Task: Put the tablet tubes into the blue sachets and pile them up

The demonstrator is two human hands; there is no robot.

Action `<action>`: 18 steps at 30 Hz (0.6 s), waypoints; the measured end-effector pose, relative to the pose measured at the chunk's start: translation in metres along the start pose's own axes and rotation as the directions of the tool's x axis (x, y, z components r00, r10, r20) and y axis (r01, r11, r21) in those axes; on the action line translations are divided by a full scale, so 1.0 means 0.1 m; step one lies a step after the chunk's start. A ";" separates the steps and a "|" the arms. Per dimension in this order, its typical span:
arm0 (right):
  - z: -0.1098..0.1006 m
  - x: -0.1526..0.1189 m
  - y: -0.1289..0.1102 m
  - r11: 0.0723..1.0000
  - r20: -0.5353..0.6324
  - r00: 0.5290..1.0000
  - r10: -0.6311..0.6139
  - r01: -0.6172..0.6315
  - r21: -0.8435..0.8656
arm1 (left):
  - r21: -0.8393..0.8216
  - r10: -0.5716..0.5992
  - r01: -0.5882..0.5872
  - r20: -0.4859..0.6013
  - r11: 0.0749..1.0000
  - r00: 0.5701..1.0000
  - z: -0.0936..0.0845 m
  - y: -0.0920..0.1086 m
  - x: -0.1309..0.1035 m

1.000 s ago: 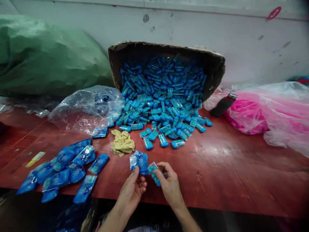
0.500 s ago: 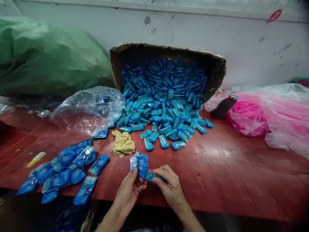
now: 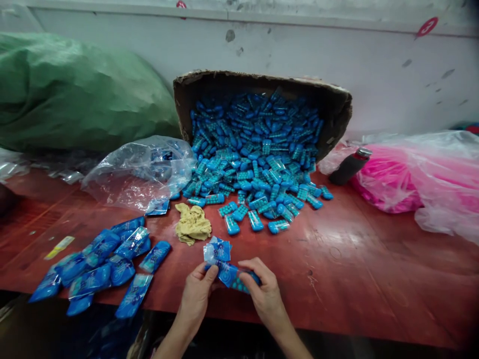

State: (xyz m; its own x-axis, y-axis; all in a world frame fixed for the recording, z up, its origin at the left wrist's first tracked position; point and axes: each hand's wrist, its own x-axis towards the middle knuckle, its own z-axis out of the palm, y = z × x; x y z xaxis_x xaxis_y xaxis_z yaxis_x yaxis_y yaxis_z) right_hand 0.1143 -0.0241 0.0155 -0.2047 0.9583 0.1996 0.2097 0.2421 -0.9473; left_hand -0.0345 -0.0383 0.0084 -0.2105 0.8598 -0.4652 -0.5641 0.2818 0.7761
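Observation:
Close to the table's front edge, my left hand (image 3: 197,291) pinches a blue printed card (image 3: 225,274) between thumb and fingers. My right hand (image 3: 265,291) grips a small clear-and-blue packet (image 3: 239,285) with rows of teal beads inside, its end against the card. The card overlaps part of the packet; whether the packet is inside it I cannot tell. Just beyond my left fingers lie several more blue printed cards (image 3: 220,249). A crumpled yellow cloth (image 3: 193,223) rests behind them. To the left is a pile of blue printed packs (image 3: 101,249).
A cardboard box (image 3: 339,114) on its side spills many beaded packets (image 3: 258,164) onto the red table (image 3: 359,259). A clear plastic bag (image 3: 119,174) and a green sack (image 3: 82,94) are at left; a dark bottle (image 3: 350,167) and a pink-filled bag (image 3: 392,179) at right.
The printed card now covers more of the beaded packet between my hands. My left fingers have closed in around the card's edge. The view has shifted slightly.

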 end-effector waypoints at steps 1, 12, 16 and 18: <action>0.04 -0.03 0.01 0.999 -0.047 0.998 0.047 -0.048 -0.011 | 0.004 -0.005 0.005 -0.015 1.000 1.000 0.02 0.00 -0.01; 0.25 -0.10 -0.01 0.995 -0.032 0.995 0.100 -0.100 -0.020 | -0.099 -0.255 0.249 -0.060 0.963 0.965 0.09 0.06 -0.07; 0.14 -0.12 -0.08 0.900 0.253 0.936 0.244 -0.316 0.301 | -0.119 -0.243 0.237 -0.041 0.964 0.969 0.07 0.09 -0.04; 0.21 -0.17 -0.01 0.857 0.141 0.935 0.324 -0.354 0.374 | -0.114 -0.209 0.202 -0.049 0.973 0.977 0.12 0.07 -0.04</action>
State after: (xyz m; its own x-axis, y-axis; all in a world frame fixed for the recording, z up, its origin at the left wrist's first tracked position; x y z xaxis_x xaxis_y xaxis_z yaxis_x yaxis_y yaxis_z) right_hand 0.0971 -0.0438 0.0080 -0.2581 0.9535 -0.1558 -0.1052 -0.1880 -0.9765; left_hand -0.0282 -0.0350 0.0208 -0.1269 0.7603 -0.6370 -0.6823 0.3992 0.6124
